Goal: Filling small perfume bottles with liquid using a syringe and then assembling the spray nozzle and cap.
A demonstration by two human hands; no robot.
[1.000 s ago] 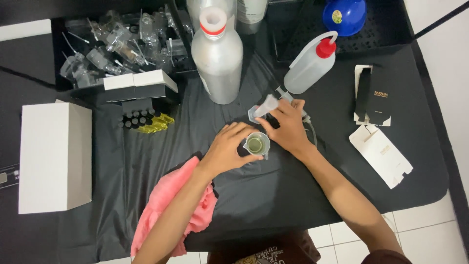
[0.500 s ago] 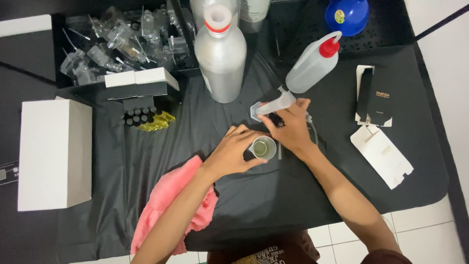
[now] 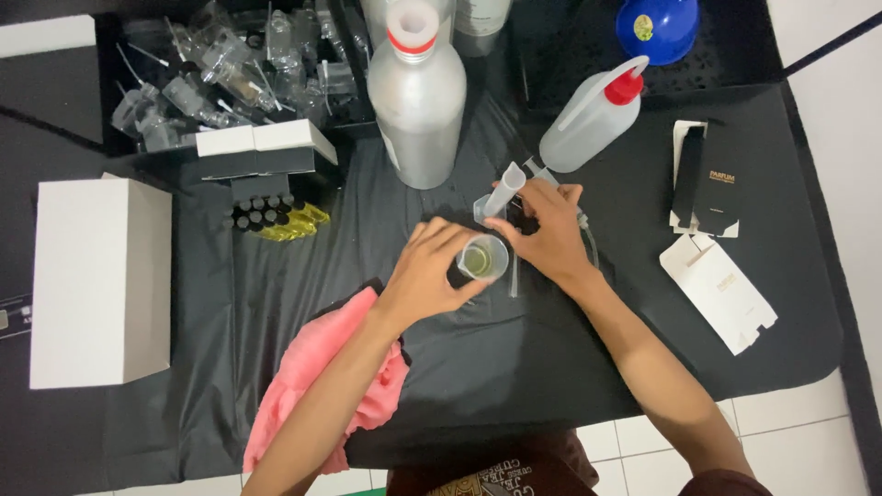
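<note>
Head view, looking straight down on a table draped in black cloth (image 3: 514, 367), and the landmark here is the big silver bottle (image 3: 418, 101) with the red ring at its neck. Just below that bottle, toward the person, the left hand (image 3: 427, 276) wraps around a small clear measuring cup (image 3: 483, 258), fingers curled on its side, clamped on it. A little yellowish liquid sits in the bottom of the cup. The right hand (image 3: 551, 234) is right beside it, closed on a clear syringe (image 3: 503, 191) that tilts up and away, its far end pointing back toward the silver bottle. The two hands are close together, almost touching around the cup.

To the right of the silver bottle lies a squeeze wash bottle (image 3: 588, 115) with a red cap and a bent spout, and further right, at the far edge, a blue funnel (image 3: 654, 28). Well right of the bottle lie flat carton blanks (image 3: 717, 285), white and black. To the bottle's left, a tray of empty glass vials (image 3: 220, 73), then a small open box (image 3: 262, 152) with dark-capped vials of yellow liquid (image 3: 276, 220) below it. Further left stands a large white box (image 3: 96, 280). Below the bottle and left of the cup, a pink rag (image 3: 317, 386) lies under the left forearm.
</note>
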